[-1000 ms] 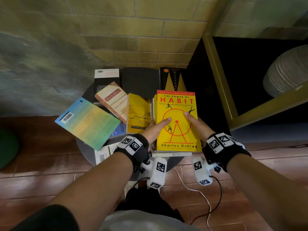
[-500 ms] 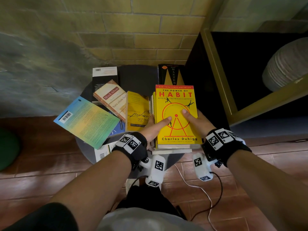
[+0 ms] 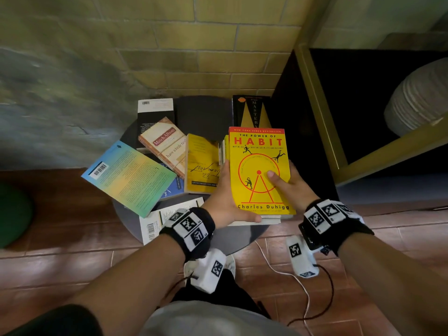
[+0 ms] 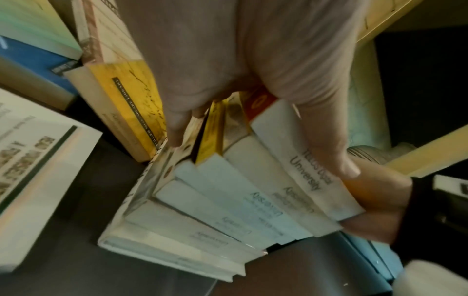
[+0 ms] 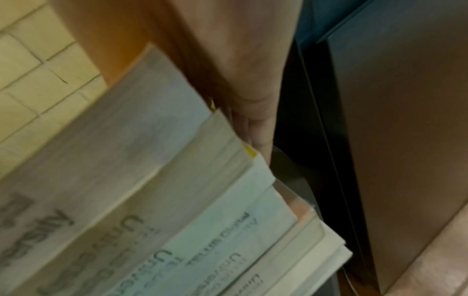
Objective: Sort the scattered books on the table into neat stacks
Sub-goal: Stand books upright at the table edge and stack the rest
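Observation:
A stack of books (image 3: 252,220) topped by the yellow "The Power of Habit" (image 3: 254,151) stands on the right of the small round dark table (image 3: 203,115). My left hand (image 3: 225,202) cups its near left corner, fingers (image 4: 177,124) against the spines and thumb along the front edge. My right hand (image 3: 288,187) grips the right side, with the thumb on the yellow cover and the fingers (image 5: 255,130) down the stack's side. Loose books lie to the left: a yellow one (image 3: 201,163), a Mitch Albom book (image 3: 164,144), a teal-green one (image 3: 128,175) and a white one (image 3: 167,219).
A black "Mastery" book (image 3: 252,112) lies behind the stack and a black-and-white book (image 3: 155,112) at the back left. A dark cabinet with a yellow frame (image 3: 320,112) stands close on the right. A brick wall rises behind. A white cable (image 3: 291,275) trails on the tiled floor.
My left hand has slid off the yellow cover to the stack's left side, with its thumb now along the front edge. The right thumb stays on the cover.

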Demonstrator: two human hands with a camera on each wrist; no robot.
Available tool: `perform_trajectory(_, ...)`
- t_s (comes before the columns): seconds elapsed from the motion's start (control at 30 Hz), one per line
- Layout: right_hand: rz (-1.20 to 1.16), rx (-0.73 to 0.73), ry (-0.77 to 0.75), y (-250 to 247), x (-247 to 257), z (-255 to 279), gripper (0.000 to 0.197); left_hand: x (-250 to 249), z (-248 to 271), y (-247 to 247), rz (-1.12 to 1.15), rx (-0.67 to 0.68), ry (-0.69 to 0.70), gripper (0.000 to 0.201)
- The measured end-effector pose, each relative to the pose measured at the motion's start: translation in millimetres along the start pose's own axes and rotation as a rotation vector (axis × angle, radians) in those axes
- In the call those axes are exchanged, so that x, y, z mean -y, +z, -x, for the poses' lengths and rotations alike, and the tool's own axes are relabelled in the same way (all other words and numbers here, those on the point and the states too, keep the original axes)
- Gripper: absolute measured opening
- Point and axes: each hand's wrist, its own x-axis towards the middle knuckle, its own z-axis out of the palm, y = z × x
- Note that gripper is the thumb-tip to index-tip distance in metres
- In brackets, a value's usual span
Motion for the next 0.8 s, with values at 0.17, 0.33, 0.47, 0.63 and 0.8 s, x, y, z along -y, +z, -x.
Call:
perform_trajectory(0.17, -0.021, -0.009, 0.010, -1.1, -1.2, -10.3, 0.063, -5.9, 2.6, -5.4, -0.250, 0.007, 0.038, 0.155)
perform_trajectory(0.33, 0.009, 0.007, 0.006, -0.2, -0.3, -11.7, 0.074, -5.8, 1.7, -7.3, -0.288, 0.006, 0.025, 0.154)
perform_trajectory(0.47, 0.048, 0.001, -0.003, -0.6, 5.6, -12.2, 0.066, -6.2, 0.7, -12.4, -0.296, 0.013, 0.027, 0.152)
perform_trajectory(0.63, 0.075, -0.012, 0.002, 0.3, 10.0, -11.8, 0.067, -8.0, 2.6, -14.2, -0.256, 0.007, 0.032, 0.147)
perform_trajectory(0.8, 0.064, -0.061, -0.065, -0.4, 7.9, -6.3, 0.058, -8.3, 10.2, -20.5, -0.279, 0.064, 0.009, 0.144)
